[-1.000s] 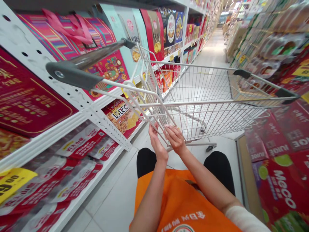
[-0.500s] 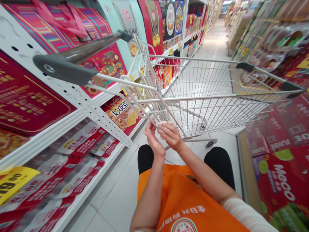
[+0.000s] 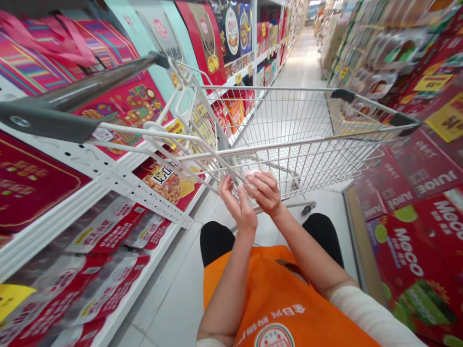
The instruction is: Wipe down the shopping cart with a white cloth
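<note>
Ahead of my knees stands a metal shopping cart [image 3: 304, 140], with its grey-capped handle [image 3: 97, 79] toward the left. My right hand [image 3: 265, 192] is closed on a small wad of white cloth [image 3: 252, 172], held against the lower bars at the cart's handle end; the wad is mostly covered by the fingers. Just left of it, my left hand [image 3: 238, 206] is half curled, thumb and fingers apart, with nothing visible in it. Its fingertips are close to the same bars; whether they touch, I cannot tell.
To the left run shelves [image 3: 152, 183] of boxed snacks and red-labelled packs [image 3: 108, 219]. Stacked red drink cartons [image 3: 412, 246] stand close on the right, on a low platform [image 3: 349, 212]. The tiled aisle [image 3: 292, 62] stretches away beyond the cart.
The view has shifted, so cart and shelves sit further left. Both hands have moved slightly along the bars and turned; the left thumb now stands more apart. The cloth stays in my right hand.
</note>
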Action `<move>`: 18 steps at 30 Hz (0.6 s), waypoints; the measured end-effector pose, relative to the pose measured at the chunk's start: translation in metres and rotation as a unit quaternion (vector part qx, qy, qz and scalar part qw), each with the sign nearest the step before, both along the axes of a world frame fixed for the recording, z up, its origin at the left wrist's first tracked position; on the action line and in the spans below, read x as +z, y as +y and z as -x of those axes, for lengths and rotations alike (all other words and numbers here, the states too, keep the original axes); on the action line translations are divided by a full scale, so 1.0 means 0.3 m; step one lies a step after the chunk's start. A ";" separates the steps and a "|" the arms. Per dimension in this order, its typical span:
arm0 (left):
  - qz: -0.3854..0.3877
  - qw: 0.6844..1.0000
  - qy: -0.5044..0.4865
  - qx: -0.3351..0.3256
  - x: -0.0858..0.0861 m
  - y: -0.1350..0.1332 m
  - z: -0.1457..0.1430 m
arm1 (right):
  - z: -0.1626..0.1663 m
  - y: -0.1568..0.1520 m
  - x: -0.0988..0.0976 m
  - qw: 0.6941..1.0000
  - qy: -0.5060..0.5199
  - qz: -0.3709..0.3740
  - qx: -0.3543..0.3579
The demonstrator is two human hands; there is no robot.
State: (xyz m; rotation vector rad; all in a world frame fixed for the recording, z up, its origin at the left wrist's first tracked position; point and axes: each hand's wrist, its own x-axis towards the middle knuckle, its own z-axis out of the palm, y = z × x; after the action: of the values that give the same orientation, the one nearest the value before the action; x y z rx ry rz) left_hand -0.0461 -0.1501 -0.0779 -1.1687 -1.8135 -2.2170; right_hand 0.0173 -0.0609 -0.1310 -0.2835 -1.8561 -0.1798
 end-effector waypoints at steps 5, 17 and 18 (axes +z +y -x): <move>-0.009 0.999 -0.035 -0.023 0.001 0.039 0.009 | -0.018 0.069 -0.046 0.999 -0.025 0.048 -0.003; -0.004 0.972 0.202 0.124 0.067 0.072 -0.107 | -0.081 0.106 -0.052 0.999 0.031 0.014 -0.033; 0.014 0.968 0.235 0.086 0.082 0.079 -0.105 | -0.087 0.107 -0.065 0.999 0.035 0.007 -0.024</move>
State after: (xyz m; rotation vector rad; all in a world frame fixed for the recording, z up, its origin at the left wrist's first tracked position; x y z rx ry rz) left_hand -0.0144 -0.1263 -0.0534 -1.3411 -1.6727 -1.6478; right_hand 0.0433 -0.0287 -0.1504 -0.3402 -1.7832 -0.1865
